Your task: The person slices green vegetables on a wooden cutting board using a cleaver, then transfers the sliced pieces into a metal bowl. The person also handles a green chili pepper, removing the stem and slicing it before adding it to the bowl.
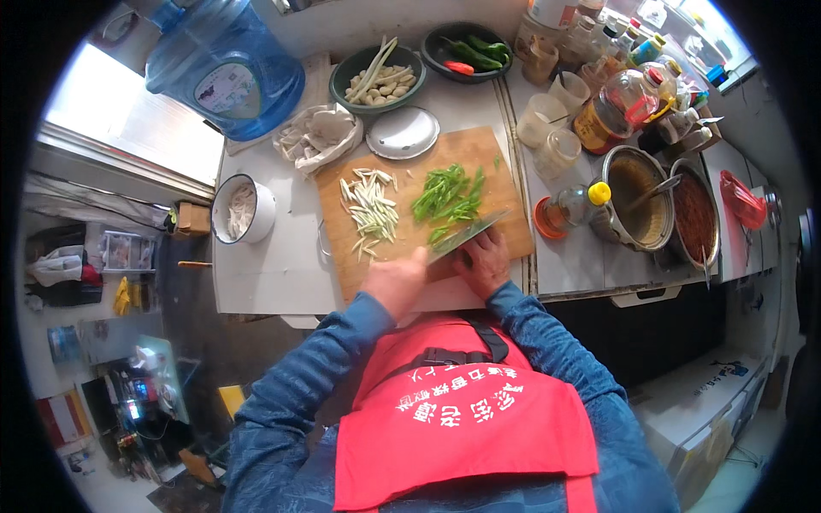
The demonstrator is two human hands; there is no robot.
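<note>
My left hand (399,277) grips the handle end of a kitchen knife (471,234), its broad blade slanting up to the right over a wooden cutting board (410,154). Fingers curled, my right hand (485,261) rests at the board's near right edge, close against the blade. Whether it holds anything is hidden by the blade. Just beyond the knife lies a pile of cut green vegetable strips (442,195), probably green pepper. Left of that, pale cut strips (373,208) are spread on the board.
Behind the board are a white lid (403,133), a bowl of garlic cloves (385,86) and a bowl of peppers (471,58). An enamel mug (256,211) stands left. An oil bottle (571,204), pots (635,234) and several condiment bottles (628,96) crowd the right.
</note>
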